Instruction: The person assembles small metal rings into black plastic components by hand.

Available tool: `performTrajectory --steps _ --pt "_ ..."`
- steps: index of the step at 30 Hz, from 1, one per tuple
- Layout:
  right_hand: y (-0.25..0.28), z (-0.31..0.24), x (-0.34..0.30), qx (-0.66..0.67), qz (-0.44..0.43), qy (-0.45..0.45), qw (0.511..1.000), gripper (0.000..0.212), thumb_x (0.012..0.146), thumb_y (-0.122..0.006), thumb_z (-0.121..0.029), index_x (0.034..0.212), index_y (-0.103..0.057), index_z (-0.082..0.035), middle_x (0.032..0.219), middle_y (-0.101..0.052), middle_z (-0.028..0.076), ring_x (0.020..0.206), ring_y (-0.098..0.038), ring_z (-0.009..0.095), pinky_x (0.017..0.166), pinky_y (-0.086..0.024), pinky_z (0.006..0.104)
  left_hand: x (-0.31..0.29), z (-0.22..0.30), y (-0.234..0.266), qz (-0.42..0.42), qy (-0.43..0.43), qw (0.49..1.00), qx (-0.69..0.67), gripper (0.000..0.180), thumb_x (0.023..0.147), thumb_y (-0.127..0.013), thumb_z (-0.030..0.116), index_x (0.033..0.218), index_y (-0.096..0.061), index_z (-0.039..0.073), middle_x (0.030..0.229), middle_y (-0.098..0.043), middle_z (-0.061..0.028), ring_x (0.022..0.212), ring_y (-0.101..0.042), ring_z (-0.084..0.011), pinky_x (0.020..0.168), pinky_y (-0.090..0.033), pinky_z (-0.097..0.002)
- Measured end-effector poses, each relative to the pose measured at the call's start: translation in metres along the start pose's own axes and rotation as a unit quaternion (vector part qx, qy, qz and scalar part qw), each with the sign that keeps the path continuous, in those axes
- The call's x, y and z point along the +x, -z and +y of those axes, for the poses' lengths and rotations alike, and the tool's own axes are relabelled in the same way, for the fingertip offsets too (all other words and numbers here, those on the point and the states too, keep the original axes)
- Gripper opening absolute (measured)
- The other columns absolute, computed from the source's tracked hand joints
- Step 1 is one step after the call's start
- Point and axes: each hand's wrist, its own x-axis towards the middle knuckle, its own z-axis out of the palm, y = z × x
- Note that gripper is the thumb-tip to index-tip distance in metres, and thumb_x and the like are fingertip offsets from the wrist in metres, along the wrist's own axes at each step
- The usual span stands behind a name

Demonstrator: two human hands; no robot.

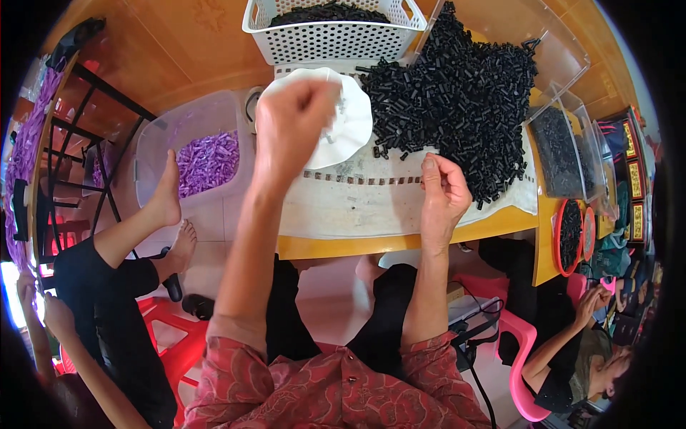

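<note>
My left hand (294, 118) is raised over a white scalloped plate (357, 118), its fingers curled closed and blurred by motion. Anything it holds is hidden. A few tiny pieces that I cannot make out lie on the plate. At the near edge of a big heap of small black tube-like plastic pieces (461, 100), my right hand (444, 191) has its thumb and fingers pinched together. What sits between those fingertips, if anything, is too small to tell. A white cloth (343, 207) with a patterned strip lies under the plate and the heap.
Behind the plate stands a white perforated basket (336, 48) of black pieces. Clear bins (561, 154) and a red-rimmed round tray (569, 239) hold more at right. A translucent tub (196, 107) with purple pieces (207, 163) is left. People sit on both sides.
</note>
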Motion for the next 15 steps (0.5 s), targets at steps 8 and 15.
performTrajectory --steps 8,15 --pt "0.006 -0.002 0.004 -0.001 0.02 -0.007 1.0 0.01 0.092 -0.068 -0.008 0.099 -0.069 0.0 0.084 -0.063 -0.003 0.073 -0.052 0.003 0.066 -0.043 0.0178 -0.091 -0.026 -0.01 -0.085 -0.038 0.994 0.064 0.013 0.08 -0.067 -0.003 0.093 -0.071 -0.001 0.08 -0.063 -0.0102 0.064 -0.06 -0.0172 0.059 -0.047 -0.0272" --pt "0.012 0.004 0.012 -0.062 0.074 0.069 0.993 0.01 0.093 -0.066 -0.005 0.099 -0.068 0.002 0.092 -0.062 -0.001 0.078 -0.055 0.005 0.07 -0.046 0.0193 -0.095 -0.031 -0.016 -0.088 -0.072 0.986 0.123 0.013 0.08 -0.064 -0.004 0.092 -0.069 0.0 0.084 -0.063 -0.016 0.076 -0.064 -0.0343 0.068 -0.051 -0.0407"
